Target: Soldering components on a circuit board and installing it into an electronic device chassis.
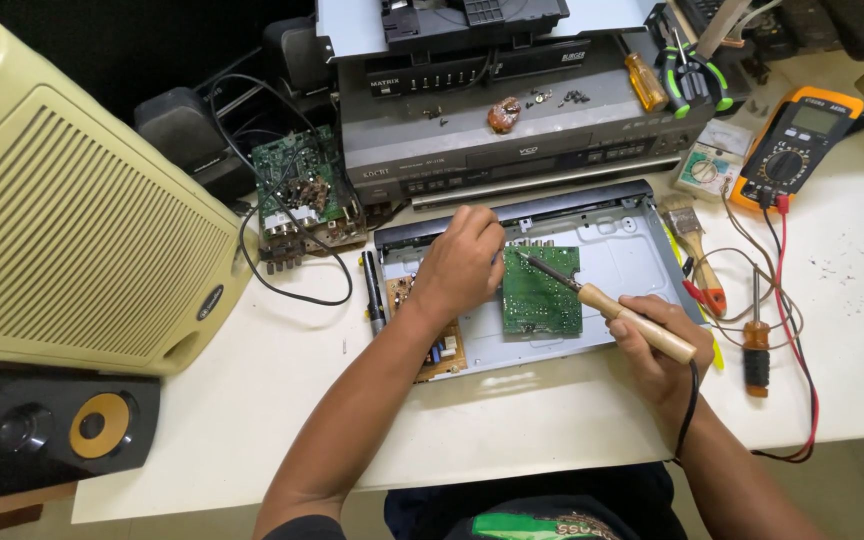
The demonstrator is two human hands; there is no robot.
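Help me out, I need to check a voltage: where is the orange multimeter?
In the head view the orange multimeter lies at the table's far right, right of the stacked disc players, beyond the right hand.

Bright, even light falls from above onto the white tabletop (852, 300), which nearly washes out at the right. Shadows under the hands are short and soft. The top left corner stays dark. Focus is sharp throughout; edges bow slightly outward.
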